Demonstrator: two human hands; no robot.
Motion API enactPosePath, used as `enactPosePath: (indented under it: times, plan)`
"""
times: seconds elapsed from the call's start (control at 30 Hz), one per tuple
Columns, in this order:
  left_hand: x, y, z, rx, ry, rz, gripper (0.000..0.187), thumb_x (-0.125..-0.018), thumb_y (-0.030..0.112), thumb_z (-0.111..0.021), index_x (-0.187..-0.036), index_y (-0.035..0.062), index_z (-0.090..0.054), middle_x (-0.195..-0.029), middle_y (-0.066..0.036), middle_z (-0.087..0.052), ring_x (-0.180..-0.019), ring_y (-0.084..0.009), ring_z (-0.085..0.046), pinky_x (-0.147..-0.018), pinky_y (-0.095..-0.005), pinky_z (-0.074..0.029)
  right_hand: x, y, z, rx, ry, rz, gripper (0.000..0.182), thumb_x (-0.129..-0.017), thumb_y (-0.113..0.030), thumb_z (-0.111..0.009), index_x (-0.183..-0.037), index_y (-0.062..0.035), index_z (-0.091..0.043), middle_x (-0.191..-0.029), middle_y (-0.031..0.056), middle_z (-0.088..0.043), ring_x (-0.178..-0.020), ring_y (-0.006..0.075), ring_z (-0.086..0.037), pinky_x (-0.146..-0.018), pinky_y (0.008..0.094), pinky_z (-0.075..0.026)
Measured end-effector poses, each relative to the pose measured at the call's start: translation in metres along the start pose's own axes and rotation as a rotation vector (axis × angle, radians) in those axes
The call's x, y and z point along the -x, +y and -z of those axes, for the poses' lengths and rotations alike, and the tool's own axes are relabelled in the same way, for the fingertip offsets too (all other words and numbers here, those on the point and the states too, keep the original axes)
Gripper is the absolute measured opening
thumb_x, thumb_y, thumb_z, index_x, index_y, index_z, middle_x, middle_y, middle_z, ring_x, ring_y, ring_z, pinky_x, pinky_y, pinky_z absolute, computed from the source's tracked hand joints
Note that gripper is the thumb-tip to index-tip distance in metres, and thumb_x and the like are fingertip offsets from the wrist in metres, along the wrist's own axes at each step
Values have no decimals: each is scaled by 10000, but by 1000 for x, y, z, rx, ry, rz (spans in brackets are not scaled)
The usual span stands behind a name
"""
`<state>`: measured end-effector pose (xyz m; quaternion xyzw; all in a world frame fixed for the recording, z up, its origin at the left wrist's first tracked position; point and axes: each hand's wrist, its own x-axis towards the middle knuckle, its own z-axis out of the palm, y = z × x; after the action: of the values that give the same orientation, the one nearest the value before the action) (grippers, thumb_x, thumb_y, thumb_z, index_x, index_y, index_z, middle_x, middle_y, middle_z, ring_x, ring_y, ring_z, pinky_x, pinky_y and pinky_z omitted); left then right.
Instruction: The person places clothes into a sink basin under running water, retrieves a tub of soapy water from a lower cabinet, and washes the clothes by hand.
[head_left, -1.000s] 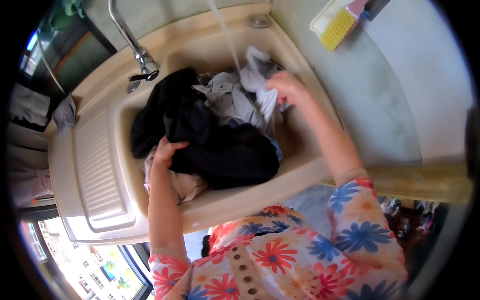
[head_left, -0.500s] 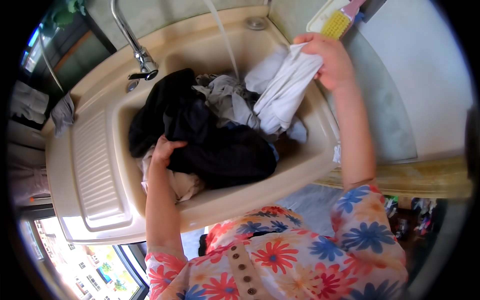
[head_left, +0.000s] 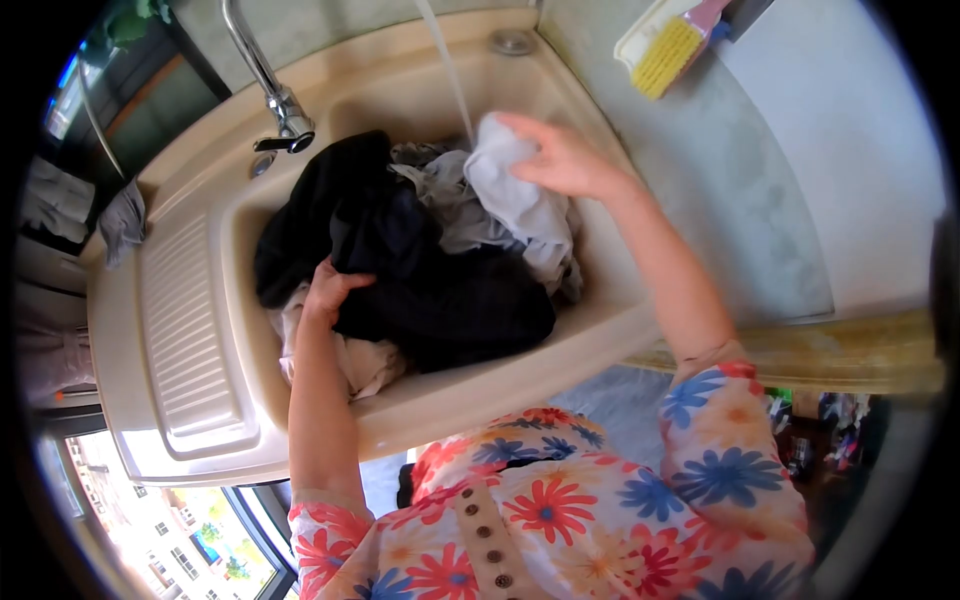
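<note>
A heap of wet-looking laundry fills the beige sink basin (head_left: 610, 310). My left hand (head_left: 332, 290) grips the edge of a black garment (head_left: 450, 310), thumb on top and the other fingers partly hidden by cloth. At the basin's right side, my right hand (head_left: 562, 160) is closed on a white cloth (head_left: 520, 195), whose lower part hangs onto the pile. Grey clothes (head_left: 435, 195) lie between the black garment and the white cloth. Under my left wrist a pale beige cloth (head_left: 370, 368) shows at the basin's front.
Water (head_left: 448, 65) streams from above into the basin near the white cloth. A chrome faucet (head_left: 287, 115) stands at the back left. Left of the basin is a ribbed drainboard (head_left: 195, 340). A yellow-bristled brush (head_left: 668, 60) rests against the right wall.
My right hand has moved left and down with the white cloth, bringing it over the grey clothes beside the water stream. My left hand stays in place on the black garment.
</note>
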<state>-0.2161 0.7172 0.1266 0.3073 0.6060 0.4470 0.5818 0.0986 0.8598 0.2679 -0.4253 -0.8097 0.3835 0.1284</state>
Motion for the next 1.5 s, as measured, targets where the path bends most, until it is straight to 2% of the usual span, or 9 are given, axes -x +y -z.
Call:
enactPosePath:
  times: [0.2,0.47,0.6,0.7,0.87,1.1,1.23,1.3,1.5]
  plan:
    - [0,3,-4,-32,36,-55,534,-568,-53,-693,-1076,-21,-528,-956,-130,-618,-870,-242,-593,-814,-336,-473,-11,53,-34,117,153,134,630,-694,-259,-640,-1255,-84,-414,-1163,172,-525,-965,306,-558,-838,360,-442]
    - [3,48,-53,205,-4,-150,520,-579,-32,-725,-1051,-68,-511,-943,-154,-613,-832,-251,-602,-758,-337,-500,21,115,-99,462,-749,-257,371,-856,-346,-447,-1127,-122,-564,-1024,173,-597,-913,271,-579,-825,373,-438]
    - [-1,57,-103,202,-87,-255,675,-612,67,-754,-1174,-100,-421,-1020,-168,-584,-933,-252,-570,-822,-331,-468,26,53,-13,287,-389,-208,281,-801,-210,-569,-983,0,-606,-777,164,-622,-615,183,-574,-614,319,-489]
    - [-5,48,-103,-245,-22,-401,735,-664,213,-735,-1256,-31,-373,-1065,-184,-573,-1009,-279,-546,-888,-324,-421,24,17,1,-94,118,-13,431,-719,-148,-638,-1115,-10,-537,-1065,170,-588,-995,252,-567,-834,339,-448]
    - [31,80,-51,-1039,512,-622,554,-661,207,-666,-1175,127,-475,-1034,-97,-552,-1023,-280,-491,-837,-396,-407,16,-20,-101,489,-188,182,836,-641,-326,-734,-1337,-169,-297,-1395,156,-222,-1260,391,-238,-975,521,-304]
    - [90,79,4,-1174,362,98,820,-624,328,-691,-1336,194,-306,-1288,-169,-344,-1194,-383,-329,-871,-539,-375,-57,25,-158,566,-309,4,868,-656,-344,-725,-1366,-187,-250,-1423,134,-201,-1285,354,-212,-971,557,-285]
    - [99,36,9,-1178,260,171,866,-659,256,-662,-1382,140,-199,-1259,-180,-393,-1060,-367,-490,-809,-404,-465,-81,53,-126,173,-462,187,748,-646,-287,-747,-1284,-83,-415,-1299,172,-409,-1178,305,-415,-950,367,-374]
    - [92,16,16,-1109,278,71,804,-654,217,-661,-1347,104,-269,-1087,-175,-527,-943,-329,-574,-756,-376,-487,-99,32,-83,76,-492,-106,514,-728,-229,-691,-1181,-51,-526,-1065,64,-595,-894,197,-598,-721,267,-473]
    - [115,59,-29,-863,212,-288,361,-548,225,-719,-873,105,-621,-803,-147,-602,-805,-281,-605,-655,-372,-498,-203,99,22,-797,-126,-208,474,-836,-296,-576,-1262,-155,-422,-1142,48,-543,-993,166,-542,-750,305,-425]
